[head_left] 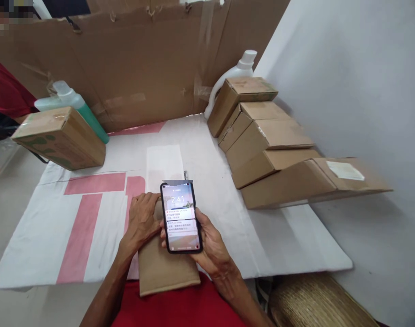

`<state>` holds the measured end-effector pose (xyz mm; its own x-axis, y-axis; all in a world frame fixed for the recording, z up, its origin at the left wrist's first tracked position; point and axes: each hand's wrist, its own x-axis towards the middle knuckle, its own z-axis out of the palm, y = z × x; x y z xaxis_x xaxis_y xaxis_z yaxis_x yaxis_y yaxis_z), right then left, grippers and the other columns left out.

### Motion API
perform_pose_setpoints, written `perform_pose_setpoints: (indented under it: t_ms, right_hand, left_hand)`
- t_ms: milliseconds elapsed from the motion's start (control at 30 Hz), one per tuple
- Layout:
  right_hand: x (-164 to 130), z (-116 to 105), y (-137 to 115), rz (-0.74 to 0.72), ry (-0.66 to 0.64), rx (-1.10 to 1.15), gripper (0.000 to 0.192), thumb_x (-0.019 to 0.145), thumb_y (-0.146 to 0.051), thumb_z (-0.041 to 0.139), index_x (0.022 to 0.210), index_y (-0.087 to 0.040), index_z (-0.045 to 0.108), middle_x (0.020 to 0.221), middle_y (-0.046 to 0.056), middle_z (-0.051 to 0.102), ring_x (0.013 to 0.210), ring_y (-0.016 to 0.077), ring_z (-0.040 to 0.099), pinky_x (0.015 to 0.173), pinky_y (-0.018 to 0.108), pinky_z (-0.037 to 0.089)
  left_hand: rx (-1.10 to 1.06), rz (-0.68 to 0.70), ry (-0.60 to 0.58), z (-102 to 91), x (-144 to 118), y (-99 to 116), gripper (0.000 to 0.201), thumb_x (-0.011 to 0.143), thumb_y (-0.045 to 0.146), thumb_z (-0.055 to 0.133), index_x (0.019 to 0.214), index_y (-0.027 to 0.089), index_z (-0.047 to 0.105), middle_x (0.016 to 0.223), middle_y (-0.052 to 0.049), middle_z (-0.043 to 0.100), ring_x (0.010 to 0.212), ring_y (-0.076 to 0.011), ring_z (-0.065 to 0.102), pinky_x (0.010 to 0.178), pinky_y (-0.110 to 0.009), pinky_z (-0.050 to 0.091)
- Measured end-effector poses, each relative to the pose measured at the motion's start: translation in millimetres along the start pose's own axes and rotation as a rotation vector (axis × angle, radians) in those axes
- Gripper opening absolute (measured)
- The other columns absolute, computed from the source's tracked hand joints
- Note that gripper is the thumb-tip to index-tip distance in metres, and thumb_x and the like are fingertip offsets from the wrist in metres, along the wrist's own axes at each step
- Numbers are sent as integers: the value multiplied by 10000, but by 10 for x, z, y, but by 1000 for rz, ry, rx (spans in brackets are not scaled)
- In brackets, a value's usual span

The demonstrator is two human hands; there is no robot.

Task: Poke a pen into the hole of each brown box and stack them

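My right hand point(212, 243) is wrapped around a black-edged smartphone point(180, 218), held face up with its lit lock screen reading 2:41. Under the phone lies a flat brown cardboard box point(169, 272), partly over the table's front edge and against a red garment. My left hand point(144, 215) is closed over the upper left part of that box, fingers curled and the thumb side close to the phone. Its fingertips are partly hidden. Just beyond the phone's top edge, a thin metallic tip, perhaps of a pen point(186, 175), sticks out.
Several brown boxes point(278, 131) lean in a row along the right wall, before a white jug point(246, 63). At left, another box point(62, 138) stands by a bottle of green liquid point(91, 120). A cardboard partition point(142, 68) closes the back. A woven seat point(316, 302) is lower right.
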<state>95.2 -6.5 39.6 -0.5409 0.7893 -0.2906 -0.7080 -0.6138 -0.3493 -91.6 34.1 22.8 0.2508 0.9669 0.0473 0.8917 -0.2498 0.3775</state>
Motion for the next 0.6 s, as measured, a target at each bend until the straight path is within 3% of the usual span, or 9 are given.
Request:
perform_pose_setpoints:
  t_ms: [133,233,367,467,533,600]
  right_hand:
    - [-14,-81,-105,-54,45,-67,572,954,-676,600,1173,-168,747,1058,132,809,998,308,779,897,498,631]
    - [4,-262,-293,-170,124,-174,681,918,-772,577,1186,-171,750,1079,142,804,973,304,777,873,480,633]
    - [112,-752,-569,-426,477,-478,585,880,-720,661,1121,-195,750,1017,103,795,966,276,751,871,422,607]
    - [192,-1185,-675,-594,758,-955,542,887,-724,586,917,-198,713,866,65,744,904,247,695,811,358,559]
    - [208,-1395,-685,-617,861,-1204,546,903,-724,503,786,-208,636,730,30,660,753,216,613,700,325,500]
    - [196,-1508,-670,-612,918,-1313,511,906,-691,479,716,-224,560,640,-1,569,644,190,506,629,312,425]
  left_hand:
    - [-3,-20,-3,-5,2,16,393,908,413,682,1225,180,666,1099,-99,729,1065,-326,644,951,-472,421]
    - [-27,-18,17,8,4,7,520,877,543,739,1245,185,663,1131,-100,733,1090,-331,649,975,-483,427]
    - [-63,-23,42,35,7,-25,633,810,661,773,1237,205,667,1118,-90,732,1071,-330,658,993,-505,436]
    - [-77,-19,46,51,6,-41,640,824,670,756,1259,212,658,1130,-87,732,1078,-327,659,994,-518,446]
    - [-77,-5,48,61,6,-46,639,829,661,757,1274,214,655,1133,-87,734,1089,-334,660,992,-529,452]
    - [-78,5,60,71,4,-50,638,823,646,770,1278,214,655,1126,-89,735,1089,-343,661,988,-542,461]
